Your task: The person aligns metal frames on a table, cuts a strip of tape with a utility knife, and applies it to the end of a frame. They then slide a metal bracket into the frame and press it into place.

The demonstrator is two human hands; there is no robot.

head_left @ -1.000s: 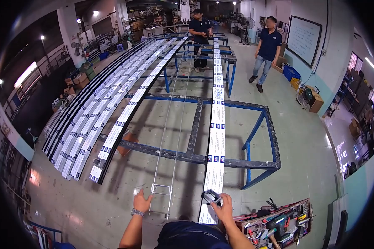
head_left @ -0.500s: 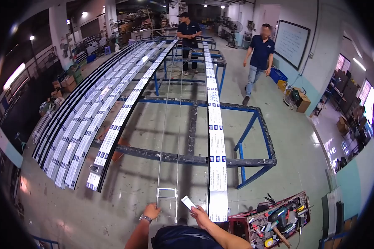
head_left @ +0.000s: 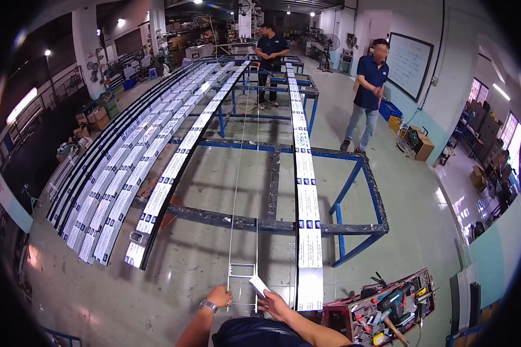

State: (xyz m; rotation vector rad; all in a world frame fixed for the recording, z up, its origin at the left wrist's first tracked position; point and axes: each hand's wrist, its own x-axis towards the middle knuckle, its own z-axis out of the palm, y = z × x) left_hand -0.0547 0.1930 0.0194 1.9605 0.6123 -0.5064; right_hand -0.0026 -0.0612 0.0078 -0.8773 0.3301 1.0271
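My left hand (head_left: 219,296), with a watch on its wrist, is closed on the lower left end of a thin cord frame (head_left: 230,231). Two long pale cords run away from me between the film-covered profiles. A small rectangular piece (head_left: 242,270) joins them near my hands. My right hand (head_left: 273,305) holds a small white block (head_left: 259,285) beside the right cord, and its fingers touch that cord's lower end. To the right lies a long profile in printed film (head_left: 308,248).
Blue-legged metal racks (head_left: 353,228) carry more film-covered profiles (head_left: 113,217) at left. A red toolbox (head_left: 336,315) with tools stands at lower right. One person (head_left: 270,52) stands at the far end; another (head_left: 367,87) is at right. A whiteboard (head_left: 410,63) hangs behind.
My right hand and the white block have come to the right cord. My left hand has shifted slightly right. The person at right has come nearer, hands now raised together.
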